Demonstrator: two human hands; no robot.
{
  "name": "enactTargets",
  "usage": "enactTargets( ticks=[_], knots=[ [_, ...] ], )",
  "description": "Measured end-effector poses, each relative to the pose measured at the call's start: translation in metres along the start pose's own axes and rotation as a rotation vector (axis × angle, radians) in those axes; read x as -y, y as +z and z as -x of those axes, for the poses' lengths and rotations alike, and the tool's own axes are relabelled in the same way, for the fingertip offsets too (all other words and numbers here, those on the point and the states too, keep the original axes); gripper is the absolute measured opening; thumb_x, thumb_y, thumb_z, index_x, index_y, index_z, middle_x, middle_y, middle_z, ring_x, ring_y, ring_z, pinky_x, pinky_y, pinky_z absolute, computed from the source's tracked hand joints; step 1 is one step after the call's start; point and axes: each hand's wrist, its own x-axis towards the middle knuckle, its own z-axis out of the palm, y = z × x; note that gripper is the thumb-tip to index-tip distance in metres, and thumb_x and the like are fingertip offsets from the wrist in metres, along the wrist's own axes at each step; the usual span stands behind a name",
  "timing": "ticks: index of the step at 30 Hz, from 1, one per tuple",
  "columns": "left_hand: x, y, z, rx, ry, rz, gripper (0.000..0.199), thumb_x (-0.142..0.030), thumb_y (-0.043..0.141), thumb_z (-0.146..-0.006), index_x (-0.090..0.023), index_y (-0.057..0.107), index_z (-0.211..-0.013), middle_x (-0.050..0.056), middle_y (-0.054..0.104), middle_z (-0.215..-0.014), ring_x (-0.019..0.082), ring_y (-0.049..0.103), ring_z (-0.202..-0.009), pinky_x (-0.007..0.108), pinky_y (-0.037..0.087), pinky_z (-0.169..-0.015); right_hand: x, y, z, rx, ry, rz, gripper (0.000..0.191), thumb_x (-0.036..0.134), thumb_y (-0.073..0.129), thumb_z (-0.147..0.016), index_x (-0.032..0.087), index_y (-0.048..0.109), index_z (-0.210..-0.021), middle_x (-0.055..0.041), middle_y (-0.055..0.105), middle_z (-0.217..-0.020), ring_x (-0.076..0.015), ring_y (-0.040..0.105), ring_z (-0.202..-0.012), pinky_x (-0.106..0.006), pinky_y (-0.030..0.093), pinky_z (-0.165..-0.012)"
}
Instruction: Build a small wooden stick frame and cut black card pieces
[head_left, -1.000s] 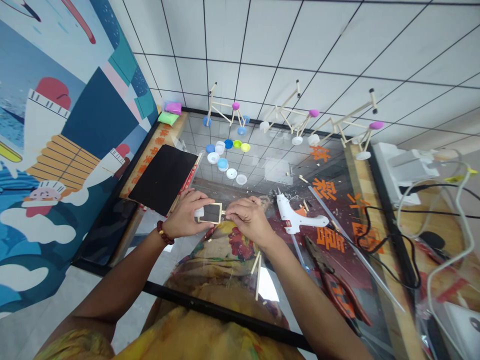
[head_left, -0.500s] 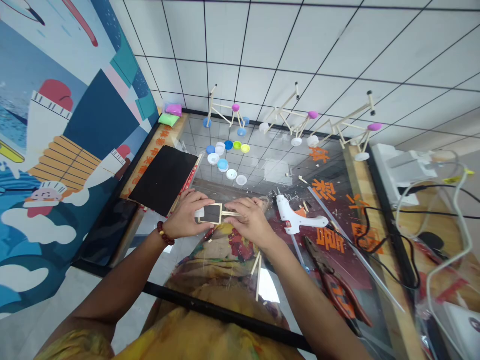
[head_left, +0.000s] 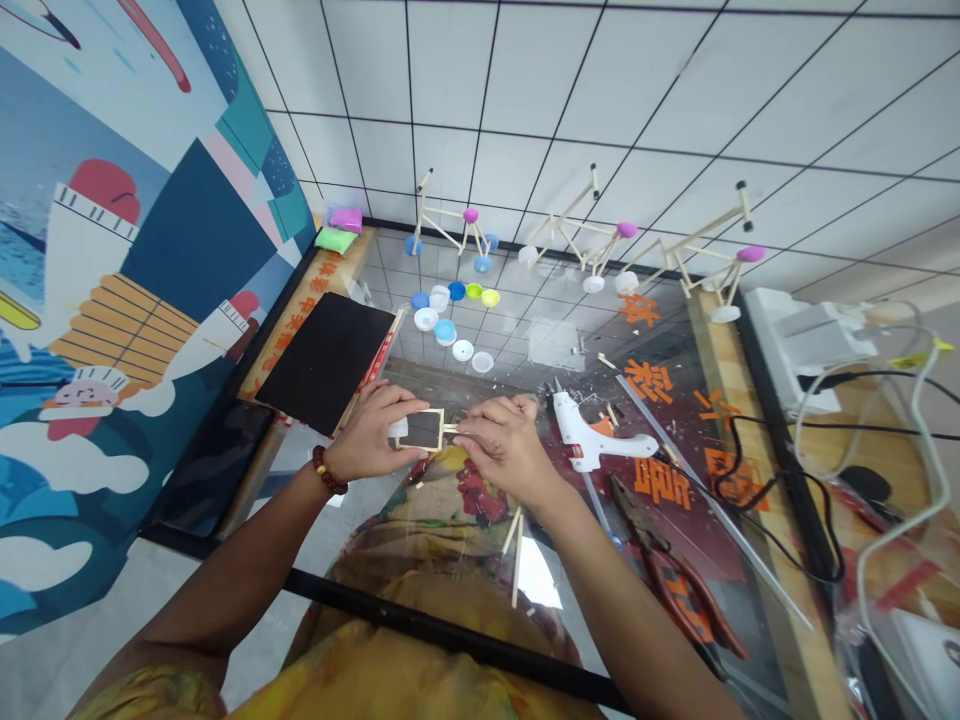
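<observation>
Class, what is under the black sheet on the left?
A red patterned layer peeks out along the right edge of the black sheet. Whatever else lies beneath the sheet's middle is covered and cannot be seen.

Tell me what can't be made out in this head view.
Head view:
Framed panel, left end: covered by the left hand.
Pale stick, right end: hidden by the right hand.
White box, right side: cut off by the picture's edge.
Scraps by the glue gun: too small.
</observation>
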Motion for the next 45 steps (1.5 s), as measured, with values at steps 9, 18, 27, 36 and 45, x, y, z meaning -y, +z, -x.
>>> enactTargets(
  ticks=[9,18,27,36,45],
  knots=[
    [-0.001,-0.001,0.0,0.006,-0.002,-0.001,0.052,-0.039,0.077,-0.068,-0.022,0.063,-0.115,0.006,0.064,-0.106,0.024,0.06,-0.104,0.048,0.031,-0.11,0.002,0.006,0.001,0.02,-0.046,0.049,0.018,0.023,0.051,-0.095,0.021,0.068,-0.088,-0.0046,0.069,-0.091,-0.019,0.055,-0.088,-0.041,0.025,-0.088],
    [-0.003,-0.003,-0.001,0.004,0.001,-0.017,0.051,-0.041,0.077,-0.068,-0.023,0.064,-0.113,0.006,0.066,-0.105,0.024,0.061,-0.102,0.048,0.032,-0.11,0.003,0.007,0.002,0.009,-0.033,0.034,0.016,0.025,0.053,-0.094,0.023,0.068,-0.089,-0.0036,0.07,-0.091,-0.0186,0.056,-0.087,-0.041,0.024,-0.087],
    [0.0,-0.002,-0.002,-0.02,0.033,-0.018,0.049,-0.041,0.077,-0.068,-0.022,0.065,-0.112,0.006,0.066,-0.104,0.026,0.062,-0.101,0.05,0.033,-0.108,0.002,0.004,0.002,-0.004,0.05,0.107,0.022,0.027,0.048,-0.097,0.024,0.069,-0.096,-0.0045,0.067,-0.094,-0.0198,0.054,-0.091,-0.042,0.023,-0.09],
    [0.001,0.0,-0.001,-0.012,0.025,-0.034,0.05,-0.042,0.077,-0.068,-0.022,0.065,-0.113,0.006,0.065,-0.104,0.025,0.061,-0.102,0.048,0.033,-0.109,-0.003,0.002,0.001,0.024,0.053,0.108,0.02,0.027,0.05,-0.097,0.024,0.069,-0.097,-0.0038,0.065,-0.098,-0.0191,0.053,-0.091,-0.04,0.023,-0.086],
    [0.0,-0.003,-0.004,0.024,0.049,-0.073,0.045,-0.043,0.072,-0.074,-0.021,0.065,-0.112,0.007,0.065,-0.106,0.025,0.06,-0.101,0.043,0.041,-0.1,0.002,0.002,-0.009,0.126,0.045,0.158,0.02,0.024,0.05,-0.095,0.021,0.07,-0.091,-0.0066,0.065,-0.099,-0.0213,0.049,-0.095,-0.039,0.02,-0.085]
  ],
)
